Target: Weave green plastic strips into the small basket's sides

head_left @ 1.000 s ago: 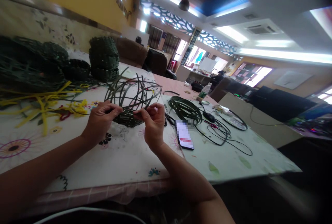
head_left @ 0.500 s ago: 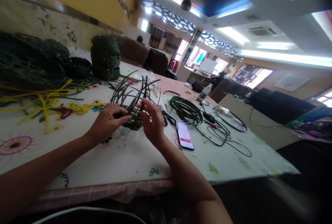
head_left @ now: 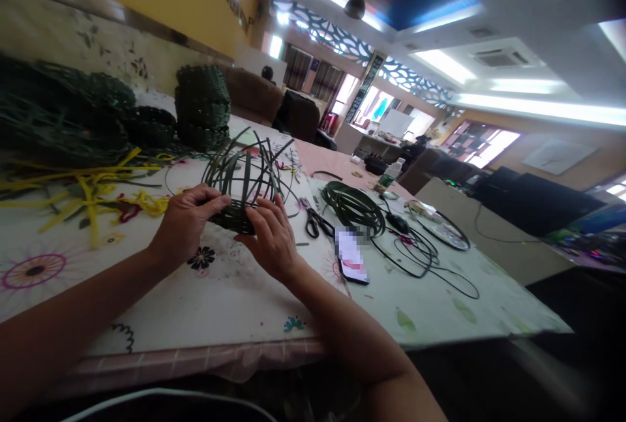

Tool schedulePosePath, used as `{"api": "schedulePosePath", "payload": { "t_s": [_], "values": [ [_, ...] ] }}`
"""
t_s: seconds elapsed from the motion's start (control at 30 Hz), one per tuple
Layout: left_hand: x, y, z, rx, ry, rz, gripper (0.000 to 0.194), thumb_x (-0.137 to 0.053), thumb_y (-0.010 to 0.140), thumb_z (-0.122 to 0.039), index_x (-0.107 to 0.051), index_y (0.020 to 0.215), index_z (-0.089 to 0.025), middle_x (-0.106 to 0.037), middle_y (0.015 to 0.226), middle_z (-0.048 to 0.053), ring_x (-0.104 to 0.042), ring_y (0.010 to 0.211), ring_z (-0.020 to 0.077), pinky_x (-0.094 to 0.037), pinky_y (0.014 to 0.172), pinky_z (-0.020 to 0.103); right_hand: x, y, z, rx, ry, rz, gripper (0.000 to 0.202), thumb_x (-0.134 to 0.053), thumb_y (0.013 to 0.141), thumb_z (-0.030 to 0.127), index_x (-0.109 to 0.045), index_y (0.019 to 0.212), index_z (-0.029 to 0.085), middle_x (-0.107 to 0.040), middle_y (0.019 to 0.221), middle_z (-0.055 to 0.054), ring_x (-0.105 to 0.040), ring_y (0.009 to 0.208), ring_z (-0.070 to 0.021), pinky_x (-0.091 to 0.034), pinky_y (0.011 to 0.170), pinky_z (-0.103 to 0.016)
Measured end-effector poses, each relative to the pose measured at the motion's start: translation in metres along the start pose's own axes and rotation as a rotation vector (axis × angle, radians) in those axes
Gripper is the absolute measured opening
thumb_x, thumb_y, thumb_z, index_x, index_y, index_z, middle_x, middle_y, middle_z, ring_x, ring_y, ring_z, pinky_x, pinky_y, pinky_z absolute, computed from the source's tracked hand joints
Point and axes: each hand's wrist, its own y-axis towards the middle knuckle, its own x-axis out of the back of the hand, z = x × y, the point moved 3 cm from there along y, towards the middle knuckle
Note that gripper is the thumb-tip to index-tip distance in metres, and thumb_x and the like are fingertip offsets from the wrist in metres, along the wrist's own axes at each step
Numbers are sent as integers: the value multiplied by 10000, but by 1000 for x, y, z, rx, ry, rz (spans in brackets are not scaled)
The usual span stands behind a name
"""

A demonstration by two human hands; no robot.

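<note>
Our left hand (head_left: 182, 223) pinches the near left side of a half-woven basket (head_left: 235, 216) between thumb and fingers. Our right hand (head_left: 274, 236) closes on its right side, fingers bent against the woven wall and thumb low at the front. The basket sits between our hands, over the surface (head_left: 210, 317); we cannot tell whether its base touches the flowered cloth. Its loose green strips (head_left: 248, 171) rise and curve over one another above the woven part.

Just to the right of our right hand lie black-handled scissors (head_left: 315, 221), with a lit phone (head_left: 351, 260) beside them. Behind the phone we see a coil of green strip (head_left: 345, 207), then a mouse (head_left: 397, 222) and a bottle (head_left: 390, 175) farther off.

To our left, yellow strips (head_left: 88, 194) lie in a loose heap, near a red piece (head_left: 130, 210). Behind them are a stack of dark woven baskets (head_left: 202, 105) and a large dark basket (head_left: 53, 119).
</note>
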Motion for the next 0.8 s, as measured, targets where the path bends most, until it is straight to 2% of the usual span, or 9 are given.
{"api": "schedulePosePath", "payload": {
  "t_s": [0.13, 0.27, 0.33, 0.4, 0.47, 0.53, 0.6, 0.67, 0.8],
  "values": [
    [4, 2, 1, -9, 33, 12, 208, -780, 690, -390, -692, 683, -202, -648, 722, 5, -564, 722, 164, -495, 722, 283, -3, -2, -1, 25, -60, 56, 424, -604, 1037, 318, -575, 1431, 165, -703, 1300, -140, -529, 1460, -277, -297, 1334, -571],
    [5, 5, 9, -107, 143, 33, 230, -733, 783, -429, -687, 753, -205, -649, 744, 5, -583, 729, 172, -510, 745, 303, -4, -4, -4, 40, -37, 51, 430, -552, 1054, 262, -544, 1470, 154, -702, 1270, -144, -545, 1431, -270, -361, 1311, -553],
    [6, 6, 11, -257, 277, 17, 239, -693, 849, -445, -697, 878, -208, -676, 857, 34, -629, 816, 205, -537, 802, 340, -4, -4, -5, 36, -46, 50, 416, -541, 1058, 251, -553, 1460, 146, -703, 1266, -149, -549, 1422, -268, -390, 1296, -544],
    [6, 4, 8, -476, 446, -40, 299, -667, 901, -460, -693, 1051, -203, -690, 1064, 101, -656, 1037, 278, -543, 936, 420, -5, -4, -6, 37, -72, 43, 392, -542, 1060, 254, -576, 1435, 143, -709, 1263, -146, -551, 1418, -265, -385, 1299, -542],
    [6, -1, 4, -674, 598, -92, 375, -665, 927, -482, -676, 1173, -199, -655, 1269, 169, -592, 1266, 356, -484, 1078, 513, -4, -4, -5, 52, -95, 22, 368, -551, 1059, 253, -601, 1402, 129, -718, 1255, -143, -555, 1413, -259, -368, 1310, -531],
    [3, -7, 1, -774, 672, -61, 378, -670, 939, -495, -677, 1187, -210, -661, 1312, 179, -591, 1302, 374, -454, 1123, 537, -4, -4, -5, 59, -109, 16, 356, -555, 1058, 247, -616, 1385, 122, -722, 1262, -143, -552, 1417, -250, -357, 1318, -510],
    [0, -12, 1, -737, 661, 29, 340, -665, 950, -495, -677, 1160, -229, -725, 1200, 141, -694, 1137, 333, -531, 1018, 466, -5, -4, -5, 47, -110, 33, 357, -549, 1059, 240, -621, 1391, 130, -722, 1279, -142, -542, 1429, -244, -350, 1322, -501],
    [-3, -15, 5, -604, 621, 110, 328, -673, 941, -491, -660, 1152, -241, -763, 1093, 103, -748, 963, 288, -572, 858, 384, -6, -5, -5, 39, -92, 44, 362, -544, 1060, 235, -622, 1399, 134, -722, 1285, -142, -539, 1435, -244, -349, 1324, -498],
    [-3, -12, 12, -398, 529, 171, 389, -746, 842, -451, -613, 1153, -258, -775, 1052, 80, -760, 879, 265, -564, 752, 343, -7, -6, -7, 54, -28, 63, 363, -551, 1062, 253, -627, 1397, 138, -712, 1300, -145, -529, 1452, -245, -386, 1308, -476]
  ]
}}
